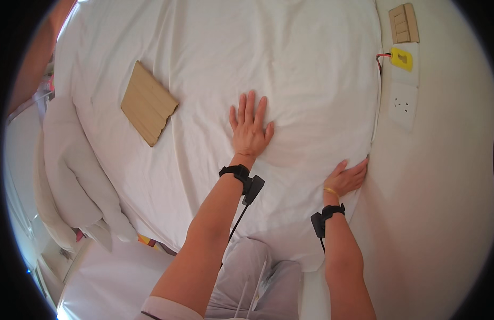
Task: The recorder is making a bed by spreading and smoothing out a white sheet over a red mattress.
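A white sheet (215,60) covers the wide bed-like surface before me, with soft creases running along it. My left hand (251,130) lies palm down on the sheet near the middle, its fingers spread. At the sheet's right edge, beside the wall, is my right hand (346,178); its fingertips reach the edge, and whether they pinch the cloth cannot be seen. Each wrist wears a black strap with a small device and a cable. A piece of brown corrugated cardboard (148,104) rests on the sheet to the left of my left hand.
On the right wall (431,160) are a beige switch panel (404,24), a white socket plate (403,105) and a yellow item (401,59) with red and black wires. Grey-white plush or cushioned material (74,160) lies along the left side. My knees are at the near edge.
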`<state>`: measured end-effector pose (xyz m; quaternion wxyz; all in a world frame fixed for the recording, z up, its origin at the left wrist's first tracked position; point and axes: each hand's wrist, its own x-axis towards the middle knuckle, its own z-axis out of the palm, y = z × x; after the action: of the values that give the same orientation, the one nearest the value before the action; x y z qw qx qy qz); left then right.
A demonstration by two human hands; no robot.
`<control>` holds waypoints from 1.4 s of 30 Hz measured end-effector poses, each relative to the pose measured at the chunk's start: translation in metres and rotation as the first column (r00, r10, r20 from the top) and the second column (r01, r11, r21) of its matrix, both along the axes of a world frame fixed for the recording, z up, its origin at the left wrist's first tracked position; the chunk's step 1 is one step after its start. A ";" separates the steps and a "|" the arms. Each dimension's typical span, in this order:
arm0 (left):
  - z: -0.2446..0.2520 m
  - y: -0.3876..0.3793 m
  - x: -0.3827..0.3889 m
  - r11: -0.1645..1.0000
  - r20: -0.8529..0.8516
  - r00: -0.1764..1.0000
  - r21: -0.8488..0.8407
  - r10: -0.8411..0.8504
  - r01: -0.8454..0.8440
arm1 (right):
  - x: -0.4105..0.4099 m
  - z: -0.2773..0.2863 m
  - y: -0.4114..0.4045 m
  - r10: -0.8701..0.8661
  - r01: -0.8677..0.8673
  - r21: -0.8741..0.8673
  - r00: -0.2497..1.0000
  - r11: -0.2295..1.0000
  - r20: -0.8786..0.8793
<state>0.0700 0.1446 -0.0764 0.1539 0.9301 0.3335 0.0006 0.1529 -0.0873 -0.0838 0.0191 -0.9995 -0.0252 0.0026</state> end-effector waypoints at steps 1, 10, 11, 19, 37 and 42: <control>0.001 0.000 -0.001 1.000 -0.001 1.000 0.003 0.005 -0.005 | -0.001 -0.001 0.000 0.000 0.000 -0.007 1.000 1.000 -0.003; 0.013 0.085 -0.082 0.932 0.073 0.970 0.270 0.231 -0.242 | 0.000 -0.003 -0.006 0.015 -0.014 -0.013 0.999 1.000 0.030; 0.013 0.105 -0.096 0.918 -0.008 0.973 0.335 0.229 -0.213 | 0.000 -0.004 -0.005 0.017 -0.016 -0.007 0.999 1.000 0.029; 0.009 0.195 -0.112 0.944 -0.269 0.941 0.310 0.205 -0.117 | 0.000 -0.004 -0.003 0.024 -0.025 0.016 0.999 1.000 0.032; 0.057 -0.173 -0.177 0.964 -0.157 0.975 -0.189 0.157 -0.185 | 0.001 -0.004 -0.002 0.008 -0.008 -0.002 0.993 1.000 0.118; 0.006 -0.223 -0.130 0.982 -0.057 0.994 -0.160 0.096 -0.104 | 0.003 -0.013 -0.005 -0.005 0.008 -0.017 0.988 1.000 0.155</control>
<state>-0.0597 -0.0785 -0.0706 0.2209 0.8963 0.3824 -0.0416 0.1560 -0.0923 -0.0965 0.0082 -0.9969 -0.0233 -0.0750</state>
